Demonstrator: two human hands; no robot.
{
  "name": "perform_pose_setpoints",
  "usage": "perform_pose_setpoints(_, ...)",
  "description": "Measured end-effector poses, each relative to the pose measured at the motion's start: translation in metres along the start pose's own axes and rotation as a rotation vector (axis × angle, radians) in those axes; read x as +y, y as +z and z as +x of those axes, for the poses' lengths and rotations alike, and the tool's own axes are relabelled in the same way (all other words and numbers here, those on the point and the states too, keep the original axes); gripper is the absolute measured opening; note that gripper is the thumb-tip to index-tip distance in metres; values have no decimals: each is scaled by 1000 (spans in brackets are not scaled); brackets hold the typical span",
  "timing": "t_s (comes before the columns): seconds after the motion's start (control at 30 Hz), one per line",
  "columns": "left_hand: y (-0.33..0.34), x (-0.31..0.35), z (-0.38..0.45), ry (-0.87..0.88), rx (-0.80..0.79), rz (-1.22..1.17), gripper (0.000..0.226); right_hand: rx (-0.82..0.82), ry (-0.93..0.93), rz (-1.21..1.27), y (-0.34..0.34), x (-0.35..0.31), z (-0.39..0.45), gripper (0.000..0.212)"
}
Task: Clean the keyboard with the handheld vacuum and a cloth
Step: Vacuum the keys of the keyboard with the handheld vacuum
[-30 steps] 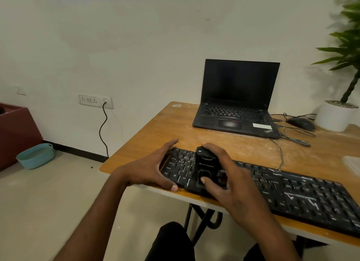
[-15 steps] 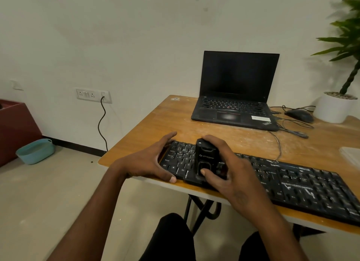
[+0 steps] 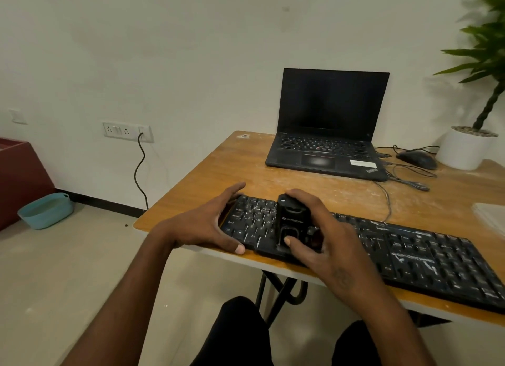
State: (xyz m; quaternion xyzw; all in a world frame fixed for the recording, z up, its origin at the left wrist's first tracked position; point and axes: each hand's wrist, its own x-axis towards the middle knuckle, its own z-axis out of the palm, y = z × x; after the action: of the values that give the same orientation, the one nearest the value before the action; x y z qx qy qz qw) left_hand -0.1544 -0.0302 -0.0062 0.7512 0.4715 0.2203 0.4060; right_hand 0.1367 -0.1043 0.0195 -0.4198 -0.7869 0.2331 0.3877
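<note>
A long black keyboard (image 3: 410, 253), streaked with white dust, lies along the front edge of the wooden table (image 3: 218, 171). A small black handheld vacuum (image 3: 291, 218) stands on the keyboard's left part. My right hand (image 3: 325, 237) grips the vacuum, fingers over its far side and thumb on its near face. My left hand (image 3: 207, 223) holds the keyboard's left end, thumb at the front edge and fingers along the back. A pale folded cloth (image 3: 492, 215) lies at the table's right edge, partly cut off.
An open black laptop (image 3: 328, 136) stands at the back of the table, with a wired mouse (image 3: 416, 159) and cables beside it. A white plant pot (image 3: 464, 147) is at the far right. A teal basket (image 3: 45, 209) and a maroon box (image 3: 19, 174) sit on the floor at left.
The view has tilted slightly, so everything sits a little higher in the frame. Both hands keep the same hold; the vacuum stays over the keyboard's left part.
</note>
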Motion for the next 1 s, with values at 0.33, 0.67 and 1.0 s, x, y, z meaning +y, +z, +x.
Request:
perform_pose_setpoints(0.33, 0, 0, 0, -13, -10, 40, 133, -11, -1, -3, -9, 2, -8, 78)
perform_pose_setpoints(0.67, -2, 5, 8, 1, -38, 68, 134, -42, -35, -29, 2, -5, 4, 77)
perform_pose_setpoints(1.0, -1, 0, 7, 4, -14, 36, 134, 4, 13, 9, -24, 8, -15, 79)
